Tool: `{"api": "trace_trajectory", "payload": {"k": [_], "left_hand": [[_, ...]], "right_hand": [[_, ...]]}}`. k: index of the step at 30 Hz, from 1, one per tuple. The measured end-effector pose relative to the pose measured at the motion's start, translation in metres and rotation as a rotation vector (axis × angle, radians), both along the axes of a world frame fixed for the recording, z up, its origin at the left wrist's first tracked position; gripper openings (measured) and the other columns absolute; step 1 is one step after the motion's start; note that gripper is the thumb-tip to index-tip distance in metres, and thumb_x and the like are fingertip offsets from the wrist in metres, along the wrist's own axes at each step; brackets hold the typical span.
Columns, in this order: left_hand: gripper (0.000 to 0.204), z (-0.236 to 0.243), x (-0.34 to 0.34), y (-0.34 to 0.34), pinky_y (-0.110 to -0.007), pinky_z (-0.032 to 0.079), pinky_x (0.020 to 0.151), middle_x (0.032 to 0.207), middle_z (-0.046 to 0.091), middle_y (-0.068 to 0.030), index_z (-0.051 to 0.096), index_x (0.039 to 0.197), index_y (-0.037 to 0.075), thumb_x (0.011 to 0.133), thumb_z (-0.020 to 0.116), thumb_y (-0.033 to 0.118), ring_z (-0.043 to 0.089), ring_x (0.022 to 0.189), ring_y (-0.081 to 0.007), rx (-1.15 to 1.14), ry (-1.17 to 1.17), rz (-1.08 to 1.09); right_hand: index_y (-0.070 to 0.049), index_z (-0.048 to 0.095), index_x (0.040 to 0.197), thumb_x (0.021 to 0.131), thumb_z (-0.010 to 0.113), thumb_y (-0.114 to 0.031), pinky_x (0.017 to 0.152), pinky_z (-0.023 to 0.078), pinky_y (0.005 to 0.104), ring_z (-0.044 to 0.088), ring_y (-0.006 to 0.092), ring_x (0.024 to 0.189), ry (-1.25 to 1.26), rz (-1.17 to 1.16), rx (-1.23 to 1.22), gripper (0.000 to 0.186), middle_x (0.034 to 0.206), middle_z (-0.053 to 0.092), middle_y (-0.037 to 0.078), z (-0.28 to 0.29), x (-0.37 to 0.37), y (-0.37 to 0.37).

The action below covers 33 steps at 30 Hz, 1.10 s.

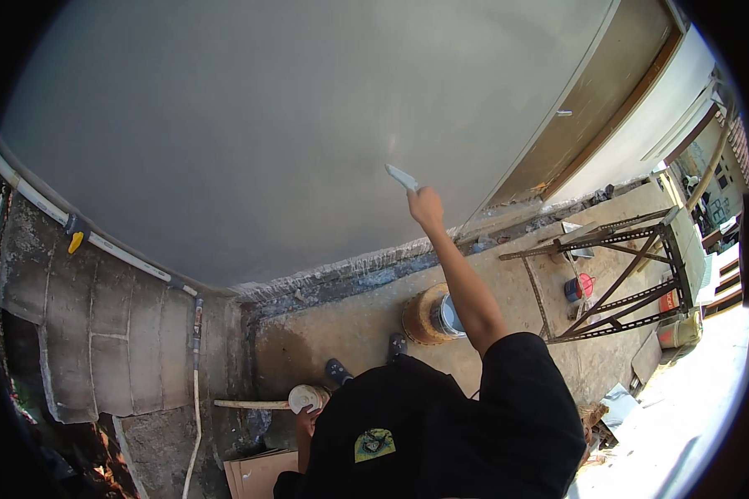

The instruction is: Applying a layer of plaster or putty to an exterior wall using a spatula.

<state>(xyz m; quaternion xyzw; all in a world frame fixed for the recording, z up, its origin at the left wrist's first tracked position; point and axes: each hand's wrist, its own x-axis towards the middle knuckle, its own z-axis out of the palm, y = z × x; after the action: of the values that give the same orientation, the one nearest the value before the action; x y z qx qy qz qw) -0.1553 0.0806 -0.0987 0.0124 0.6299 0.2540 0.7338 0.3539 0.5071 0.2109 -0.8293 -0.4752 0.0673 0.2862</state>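
Note:
My right hand (424, 205) grips a slim pale tool (399, 175), perhaps a brush, raised against the grey wall (250, 125); whether its tip touches cannot tell. Low at the left, my left hand (306, 422), partly hidden by my dark shirt, is closed on a pale cylindrical container (306, 397). A light pole (250, 404) lies in line with that container, pointing left; I cannot tell if they are joined. Below my right forearm, a blue pail (449, 314) rests on or in a larger brown drum (418, 320).
A metal frame (670, 258) stands right, near a red-topped bucket (581, 287). A door (616, 100) edges the wall. A pipe (133, 254) with a yellow-handled valve (76, 241) runs left along blockwork (112, 333). Cardboard (254, 474) lies bottom left; my feet (339, 373) are on concrete.

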Motion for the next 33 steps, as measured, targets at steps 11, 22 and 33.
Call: {"api": "trace_trajectory", "payload": {"k": [11, 22, 33], "left_hand": [[0.045, 0.002, -0.004, 0.006, -0.036, 0.038, 0.081, 0.112, 0.059, -0.0152, 0.044, 0.124, 0.01, 0.085, 0.046, 0.032, 0.056, 0.102, -0.0278, 0.328, 0.178, -0.199], [0.043, -0.038, -0.007, 0.018, -0.038, 0.041, 0.082, 0.11, 0.059, -0.0158, 0.046, 0.121, 0.007, 0.085, 0.045, 0.03, 0.06, 0.094, -0.029, -0.115, -0.103, 0.089], [0.047, -0.04, -0.026, 0.036, -0.04, 0.039, 0.087, 0.113, 0.058, -0.0147, 0.045, 0.125, 0.008, 0.085, 0.046, 0.032, 0.059, 0.098, -0.0291, -0.138, -0.151, -0.016]], "right_hand": [[0.002, 0.054, 0.098, 0.082, 0.06, -0.017, 0.039, 0.037, 0.0288, 0.051, 0.0133, 0.044, 0.676, 0.377, 0.355, 0.025, 0.058, 0.057, 0.008, 0.122, -0.032, 0.016], [0.004, 0.061, 0.077, 0.088, 0.048, -0.012, 0.046, 0.044, 0.0363, 0.058, 0.0239, 0.053, -0.679, 0.151, 0.82, 0.023, 0.063, 0.059, 0.018, 0.468, -0.108, 0.042], [0.01, 0.051, 0.117, 0.067, 0.058, 0.005, 0.034, 0.042, 0.0231, 0.053, 0.0134, 0.043, -1.109, 0.057, 0.467, 0.051, 0.055, 0.051, 0.01, 0.239, -0.122, 0.064]]}}
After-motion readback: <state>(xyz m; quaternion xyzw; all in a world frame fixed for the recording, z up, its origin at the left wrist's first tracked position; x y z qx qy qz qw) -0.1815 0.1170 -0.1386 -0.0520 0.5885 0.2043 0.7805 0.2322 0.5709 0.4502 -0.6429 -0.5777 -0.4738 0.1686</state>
